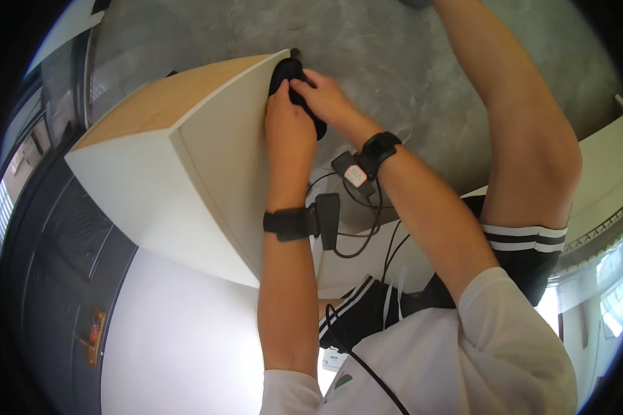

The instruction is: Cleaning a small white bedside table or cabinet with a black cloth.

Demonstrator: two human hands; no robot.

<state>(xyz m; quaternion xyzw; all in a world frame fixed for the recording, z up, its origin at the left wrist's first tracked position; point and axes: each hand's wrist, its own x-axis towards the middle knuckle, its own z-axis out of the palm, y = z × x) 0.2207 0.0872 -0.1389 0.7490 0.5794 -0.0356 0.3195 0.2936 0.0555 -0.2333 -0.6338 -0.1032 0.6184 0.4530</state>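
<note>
A dark, flat, rounded object, which looks like a shoe or an insole (297,96), lies along the edge of a white panelled cabinet (223,140). Both of my hands are on it. My left hand (292,116) grips its near side, with thumb and fingertips pinched together at its upper part. From the right, my right hand (324,98) holds its edge, its fingertips almost touching those of my left hand. The underside of the dark object is hidden. Black straps with small boxes and cables sit on both wrists.
The cabinet has a bare wood-coloured face (171,101) and stands on a grey floor (374,67). Black cables (366,244) hang between my forearms. At the left is a dark door (67,249) with a brass-coloured handle (96,337). My bare knee (550,150) is raised at the right.
</note>
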